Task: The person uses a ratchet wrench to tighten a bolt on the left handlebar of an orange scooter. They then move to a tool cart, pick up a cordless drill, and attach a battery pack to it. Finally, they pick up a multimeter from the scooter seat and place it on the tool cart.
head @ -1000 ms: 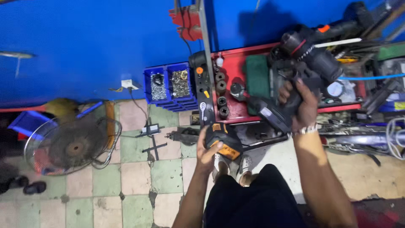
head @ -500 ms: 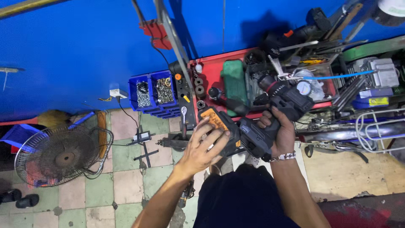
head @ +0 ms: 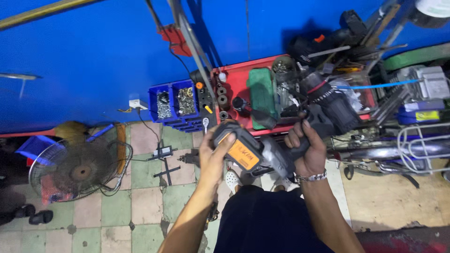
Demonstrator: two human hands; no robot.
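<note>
The right hand (head: 307, 152) is wrapped tight around the grip of a cordless drill (head: 323, 110), fingers curled fully round it, the black nose of the tool pointing up and away toward the red tray (head: 236, 77). The left hand (head: 213, 157) cups the orange-and-black battery (head: 239, 147) at the foot of the grip, thumb and fingers closed on its sides. The battery sits tilted against the base of the drill; whether it is locked home or part-way along its rail cannot be told.

By the look of it, the step in hand is working the battery at the drill's base. The next move calls for a firm hold on the grip while the left hand keeps the pack square to the rail and moves it straight, not at an angle.

Behind the hands, the tray holds sockets and a green case (head: 261, 96). Left of it stand blue bins (head: 176, 100) of small hardware. A fan (head: 77, 171) lies on the tiled floor (head: 145, 206), well apart to the left. The blue wall (head: 93, 51) backs everything.
</note>
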